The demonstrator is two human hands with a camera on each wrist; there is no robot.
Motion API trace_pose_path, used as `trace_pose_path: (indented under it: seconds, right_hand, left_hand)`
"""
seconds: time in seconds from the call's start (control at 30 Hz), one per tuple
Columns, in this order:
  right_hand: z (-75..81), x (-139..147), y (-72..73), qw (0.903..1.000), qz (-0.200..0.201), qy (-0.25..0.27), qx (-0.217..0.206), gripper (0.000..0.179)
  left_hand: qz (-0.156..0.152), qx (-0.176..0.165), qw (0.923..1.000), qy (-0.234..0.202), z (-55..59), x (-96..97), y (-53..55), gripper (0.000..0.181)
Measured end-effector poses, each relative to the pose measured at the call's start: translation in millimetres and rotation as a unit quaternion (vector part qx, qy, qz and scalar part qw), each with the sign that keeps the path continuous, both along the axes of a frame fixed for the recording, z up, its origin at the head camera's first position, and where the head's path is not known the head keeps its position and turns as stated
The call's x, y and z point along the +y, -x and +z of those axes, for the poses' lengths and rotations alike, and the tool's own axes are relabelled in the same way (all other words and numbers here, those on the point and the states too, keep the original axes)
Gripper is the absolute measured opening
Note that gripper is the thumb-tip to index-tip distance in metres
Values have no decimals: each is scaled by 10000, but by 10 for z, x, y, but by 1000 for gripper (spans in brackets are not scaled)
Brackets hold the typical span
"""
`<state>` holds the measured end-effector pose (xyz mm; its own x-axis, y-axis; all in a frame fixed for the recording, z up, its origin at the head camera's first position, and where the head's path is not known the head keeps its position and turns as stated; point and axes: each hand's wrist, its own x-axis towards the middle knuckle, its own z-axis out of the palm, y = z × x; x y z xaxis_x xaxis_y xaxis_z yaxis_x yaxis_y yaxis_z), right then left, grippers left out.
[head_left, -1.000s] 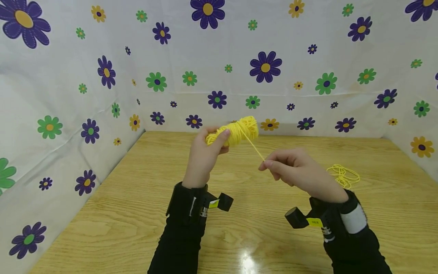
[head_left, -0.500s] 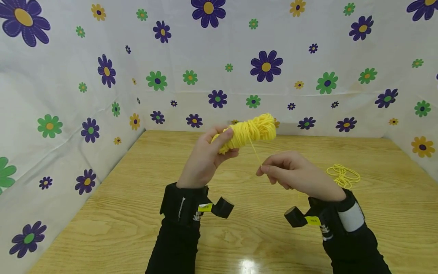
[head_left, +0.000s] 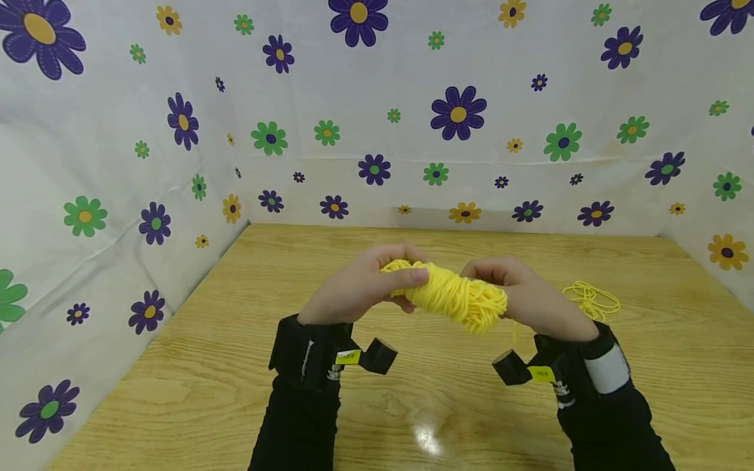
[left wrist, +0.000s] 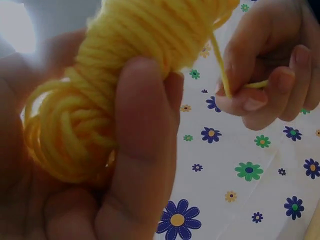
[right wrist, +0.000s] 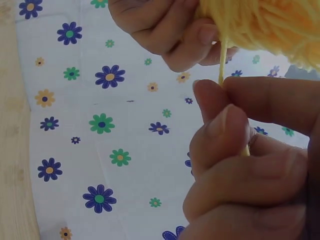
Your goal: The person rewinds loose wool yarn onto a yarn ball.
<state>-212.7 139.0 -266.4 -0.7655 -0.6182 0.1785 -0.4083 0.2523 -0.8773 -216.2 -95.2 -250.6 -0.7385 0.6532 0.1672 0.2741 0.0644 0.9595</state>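
A yellow skein of yarn (head_left: 450, 294) is held above the table by my left hand (head_left: 368, 281), thumb on its near side and fingers round behind. Its free end tilts down to the right, in front of part of my right hand (head_left: 524, 297). In the left wrist view, a strand of yarn (left wrist: 220, 62) runs from the skein to the right hand, pinched between thumb and forefinger. The right wrist view shows the same pinch close up, with the strand (right wrist: 223, 60) rising to the skein. In the head view, the skein hides the right fingertips.
A loose tangle of yellow yarn (head_left: 591, 301) lies on the wooden table (head_left: 206, 366), to the right behind the right hand. A white cloth with printed flowers (head_left: 318, 78) stands round the back and sides. Both wrists wear black camera mounts.
My left hand has turned the skein so its free end swung from pointing up-right to down-right, in front of the right hand. The right hand stays nearly in place with its strand.
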Motion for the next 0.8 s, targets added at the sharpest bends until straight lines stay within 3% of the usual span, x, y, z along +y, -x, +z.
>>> trace_pose_path:
  seconds: [0.23, 0.47, 0.6, 0.8]
  right_hand:
    - [19, -21, -18, 9997, -132, -162, -93, 25]
    - [28, -12, -37, 9988, -443, -205, 73, 23]
    - [39, 8, -45, 9975, -664, -199, 168, 22]
    - [64, 6, -69, 9969, -732, -133, 248, 23]
  left_hand:
    - [40, 362, 9954, 887, -5, -17, -4, 20]
    - [501, 575, 9872, 1398, -33, 4, -5, 23]
    - [971, 707, 9807, 1545, -37, 13, -16, 24]
    - [2018, 936, 9585, 1781, -72, 33, 14, 32]
